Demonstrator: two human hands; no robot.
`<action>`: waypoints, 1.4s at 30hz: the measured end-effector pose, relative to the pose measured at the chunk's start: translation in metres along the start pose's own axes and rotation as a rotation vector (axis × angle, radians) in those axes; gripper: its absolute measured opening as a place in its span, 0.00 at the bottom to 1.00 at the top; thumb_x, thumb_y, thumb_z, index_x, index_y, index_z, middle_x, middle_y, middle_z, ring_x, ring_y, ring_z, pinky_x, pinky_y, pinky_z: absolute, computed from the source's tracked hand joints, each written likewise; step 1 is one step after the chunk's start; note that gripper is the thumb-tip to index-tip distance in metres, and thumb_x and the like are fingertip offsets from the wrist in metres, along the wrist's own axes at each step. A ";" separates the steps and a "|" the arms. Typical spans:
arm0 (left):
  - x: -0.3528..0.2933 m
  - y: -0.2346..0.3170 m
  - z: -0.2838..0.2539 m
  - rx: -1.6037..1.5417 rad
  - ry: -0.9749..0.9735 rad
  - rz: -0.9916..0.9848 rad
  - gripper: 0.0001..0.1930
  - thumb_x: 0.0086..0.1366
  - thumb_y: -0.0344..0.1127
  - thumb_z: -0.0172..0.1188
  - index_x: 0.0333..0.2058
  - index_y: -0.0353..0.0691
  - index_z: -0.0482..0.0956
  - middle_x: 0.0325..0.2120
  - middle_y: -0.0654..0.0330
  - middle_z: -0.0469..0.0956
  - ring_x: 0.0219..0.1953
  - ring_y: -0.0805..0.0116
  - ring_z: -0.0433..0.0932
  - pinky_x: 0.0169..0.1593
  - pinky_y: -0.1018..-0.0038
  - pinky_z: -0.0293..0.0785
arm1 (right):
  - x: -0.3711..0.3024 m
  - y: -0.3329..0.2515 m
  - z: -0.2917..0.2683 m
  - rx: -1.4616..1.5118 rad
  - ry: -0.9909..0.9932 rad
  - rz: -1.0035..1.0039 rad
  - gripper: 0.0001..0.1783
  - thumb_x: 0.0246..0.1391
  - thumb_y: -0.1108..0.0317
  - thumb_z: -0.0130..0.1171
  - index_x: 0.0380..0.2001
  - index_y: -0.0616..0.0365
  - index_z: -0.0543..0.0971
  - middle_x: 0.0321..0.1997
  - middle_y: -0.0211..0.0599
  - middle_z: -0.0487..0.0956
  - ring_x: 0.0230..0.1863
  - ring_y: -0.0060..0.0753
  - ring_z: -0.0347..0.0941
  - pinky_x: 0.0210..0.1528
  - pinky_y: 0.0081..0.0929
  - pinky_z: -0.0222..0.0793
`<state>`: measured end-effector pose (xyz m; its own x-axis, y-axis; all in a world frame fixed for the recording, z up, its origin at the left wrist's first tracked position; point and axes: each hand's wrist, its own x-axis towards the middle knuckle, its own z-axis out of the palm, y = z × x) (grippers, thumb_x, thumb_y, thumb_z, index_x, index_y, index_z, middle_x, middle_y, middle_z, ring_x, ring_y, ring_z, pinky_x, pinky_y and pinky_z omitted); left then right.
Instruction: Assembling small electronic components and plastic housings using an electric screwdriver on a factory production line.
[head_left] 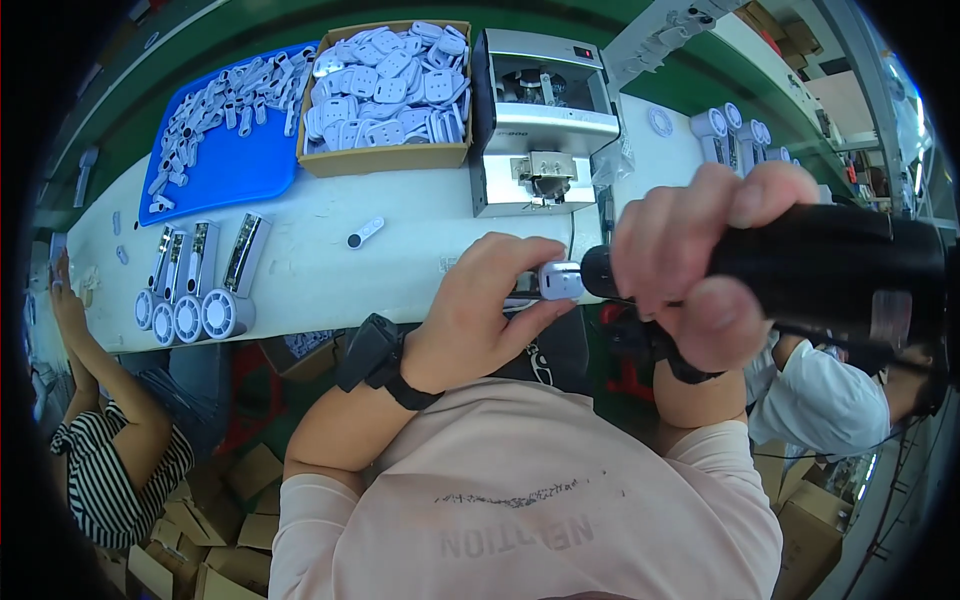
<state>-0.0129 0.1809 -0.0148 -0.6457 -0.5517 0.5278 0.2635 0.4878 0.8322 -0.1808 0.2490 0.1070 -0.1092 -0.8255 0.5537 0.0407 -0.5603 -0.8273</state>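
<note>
My left hand (462, 318) is closed around a pale plastic housing (562, 281) above the near edge of the table, its thumb and fingers pinching it from two sides. My right hand (690, 255) grips a thick black electric screwdriver (835, 265), which lies almost level. The screwdriver's nose points left and meets the right side of the housing, or comes very close to it; the contact itself is too small to make out. Part of the housing is covered by my left fingers. Beyond my left hand, a small white piece with a dark end (366, 233) lies on the tabletop.
At the back stand a blue tray (240, 170) of small parts, a cardboard box (390, 160) heaped with white covers, and a silver-black machine (545, 130). Several round-ended units (228, 312) lie left; more (712, 125) stand right. People sit on both sides; cartons (205, 510) lie below.
</note>
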 end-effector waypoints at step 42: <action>0.002 -0.001 -0.002 0.114 0.079 0.034 0.18 0.57 0.27 0.75 0.48 0.42 0.85 0.43 0.56 0.84 0.42 0.52 0.81 0.45 0.63 0.78 | -0.003 -0.001 0.010 -0.092 0.115 0.001 0.22 0.66 0.68 0.62 0.58 0.53 0.67 0.31 0.34 0.72 0.26 0.29 0.71 0.30 0.31 0.72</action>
<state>-0.0128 0.1777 -0.0142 -0.5782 -0.5829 0.5709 0.1979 0.5786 0.7912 -0.1706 0.2510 0.1075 -0.2223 -0.8098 0.5430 -0.0495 -0.5468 -0.8358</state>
